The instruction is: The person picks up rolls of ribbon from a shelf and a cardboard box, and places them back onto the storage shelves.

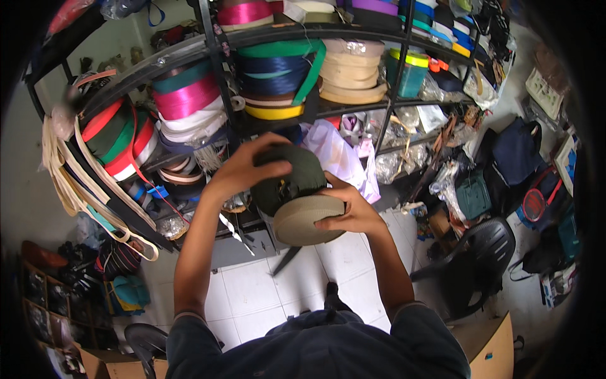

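Hands [356,211] hold webbing rolls [303,221] (shelves [265,36] hold more).

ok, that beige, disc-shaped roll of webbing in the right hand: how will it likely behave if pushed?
The beige, disc-shaped roll of webbing would probably roll if pushed while standing on edge, given its round outline. Likely fairly firm as a block, since it looks closely wound. Lying flat, it may slide rather than tip: its face is broad.
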Demonstrator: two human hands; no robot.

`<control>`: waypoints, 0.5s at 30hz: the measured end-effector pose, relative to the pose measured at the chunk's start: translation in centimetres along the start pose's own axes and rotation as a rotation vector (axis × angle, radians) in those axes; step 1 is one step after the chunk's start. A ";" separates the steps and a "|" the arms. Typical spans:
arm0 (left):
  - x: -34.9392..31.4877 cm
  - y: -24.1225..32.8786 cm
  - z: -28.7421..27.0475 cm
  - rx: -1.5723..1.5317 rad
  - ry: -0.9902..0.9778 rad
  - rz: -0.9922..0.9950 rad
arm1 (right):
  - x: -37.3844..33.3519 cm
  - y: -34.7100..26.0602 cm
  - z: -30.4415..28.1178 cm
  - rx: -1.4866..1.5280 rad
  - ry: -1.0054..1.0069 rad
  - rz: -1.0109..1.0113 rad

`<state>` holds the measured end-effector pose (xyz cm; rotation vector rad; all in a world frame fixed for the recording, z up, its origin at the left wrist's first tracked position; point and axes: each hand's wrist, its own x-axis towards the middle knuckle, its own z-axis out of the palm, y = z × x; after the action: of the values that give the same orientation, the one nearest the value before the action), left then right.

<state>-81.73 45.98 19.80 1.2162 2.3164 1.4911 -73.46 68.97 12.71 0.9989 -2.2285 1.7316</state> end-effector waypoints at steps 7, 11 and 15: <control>3.3 -2.0 1.8 -0.511 0.542 -0.005 | 3.2 1.7 -0.5 0.271 0.199 0.033; 5.0 -2.7 2.6 -0.895 0.605 0.005 | 4.7 2.8 -0.5 0.338 0.168 0.091; 6.0 -3.3 2.2 -0.938 0.588 -0.049 | 5.8 4.0 -2.7 0.278 0.159 0.077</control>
<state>-86.49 51.02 17.89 0.4857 1.4174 2.6886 -80.97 69.45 13.25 0.7994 -1.9917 2.1174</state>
